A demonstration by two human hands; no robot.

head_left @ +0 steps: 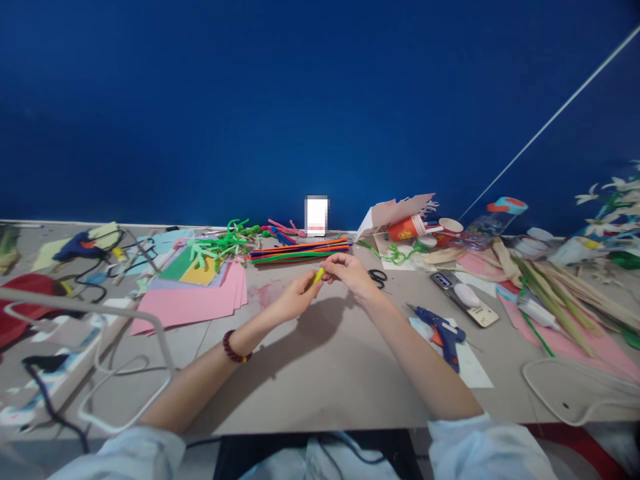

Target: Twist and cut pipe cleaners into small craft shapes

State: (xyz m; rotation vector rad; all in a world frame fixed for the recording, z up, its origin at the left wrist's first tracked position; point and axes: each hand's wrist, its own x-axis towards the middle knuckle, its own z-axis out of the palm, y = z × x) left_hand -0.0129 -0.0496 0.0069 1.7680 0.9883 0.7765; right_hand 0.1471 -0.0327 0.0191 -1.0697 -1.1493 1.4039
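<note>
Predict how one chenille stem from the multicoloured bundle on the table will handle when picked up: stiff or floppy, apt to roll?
The bundle lies straight, so a stem is probably stiff yet light. It likely bends and holds shape, like the twisted green stems nearby. Thin and round, it may roll.

We record a fuzzy yellow chenille pipe cleaner (316,277) with rough fibrous pile, matt pink paper sheets (185,308), a glossy blue plastic glue gun (443,335), and a smooth matt beige tabletop (320,380).
</note>
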